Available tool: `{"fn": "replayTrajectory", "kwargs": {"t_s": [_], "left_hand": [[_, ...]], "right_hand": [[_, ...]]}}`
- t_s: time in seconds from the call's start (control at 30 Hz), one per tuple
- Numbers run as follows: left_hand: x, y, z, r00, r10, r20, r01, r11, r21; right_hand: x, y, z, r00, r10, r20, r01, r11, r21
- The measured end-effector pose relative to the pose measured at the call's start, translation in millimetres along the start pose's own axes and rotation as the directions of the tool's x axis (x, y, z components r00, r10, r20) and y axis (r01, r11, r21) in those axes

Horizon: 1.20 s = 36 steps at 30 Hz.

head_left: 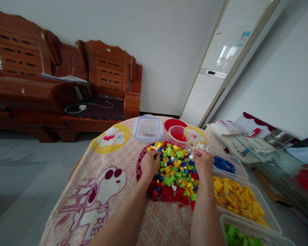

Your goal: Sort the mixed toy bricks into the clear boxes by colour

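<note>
A mixed pile of toy building bricks (178, 167) in yellow, green, blue, red and white lies on the table. My left hand (150, 163) is at the pile's left edge, its fingers curled together just below a yellow brick (158, 145). Whatever its fingertips may pinch is too small to make out. On the pile's right side my right hand (203, 160) is closed in a pinch, with a white brick (191, 156) at its fingertips. Just beyond that hand are white bricks (198, 145) in a clear container, partly hidden by the fingers.
Right of my right arm stand clear boxes of blue bricks (224, 164), yellow bricks (237, 200) and green bricks (240, 236). A round tub (178, 130) holds red bricks, beside a red lid (173, 123). A blue-rimmed lid (149, 129) lies at the back of the patterned tablecloth (141, 218).
</note>
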State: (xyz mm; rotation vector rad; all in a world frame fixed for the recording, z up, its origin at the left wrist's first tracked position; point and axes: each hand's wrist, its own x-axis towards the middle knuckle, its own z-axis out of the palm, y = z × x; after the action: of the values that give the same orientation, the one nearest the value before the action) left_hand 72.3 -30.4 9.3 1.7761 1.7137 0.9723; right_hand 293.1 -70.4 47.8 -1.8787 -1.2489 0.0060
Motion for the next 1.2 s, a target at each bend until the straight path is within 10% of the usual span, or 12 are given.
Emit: {"fn": "replayTrajectory", "kwargs": {"t_s": [0.23, 0.5, 0.7, 0.87, 1.0, 1.2], "left_hand": [[-1, 1, 0, 1.0, 0.006, 0.001, -0.006, 1.0, 0.014], [-1, 0, -1, 1.0, -0.001, -0.003, 0.001, 1.0, 0.006], [-1, 0, 0, 1.0, -0.007, 0.004, 0.007, 1.0, 0.02], [0, -1, 2, 1.0, 0.013, 0.002, -0.013, 1.0, 0.024], [0, -1, 2, 1.0, 0.015, -0.002, -0.015, 1.0, 0.022], [0, 1, 0, 1.0, 0.003, 0.015, -0.003, 1.0, 0.01]], "right_hand": [[3, 26, 8, 0.907, 0.208, -0.366, -0.141, 0.969, 0.201], [1, 16, 1, 0.897, 0.214, -0.387, -0.194, 0.977, 0.091], [-4, -17, 5, 0.994, -0.05, -0.1, 0.064, 0.988, 0.144], [-12, -36, 29, 0.927, -0.301, 0.226, 0.276, 0.952, 0.135], [-20, -37, 41, 0.864, -0.333, 0.378, 0.336, 0.94, 0.06], [-16, -16, 31, 0.903, -0.203, 0.378, 0.263, 0.958, -0.114]]}}
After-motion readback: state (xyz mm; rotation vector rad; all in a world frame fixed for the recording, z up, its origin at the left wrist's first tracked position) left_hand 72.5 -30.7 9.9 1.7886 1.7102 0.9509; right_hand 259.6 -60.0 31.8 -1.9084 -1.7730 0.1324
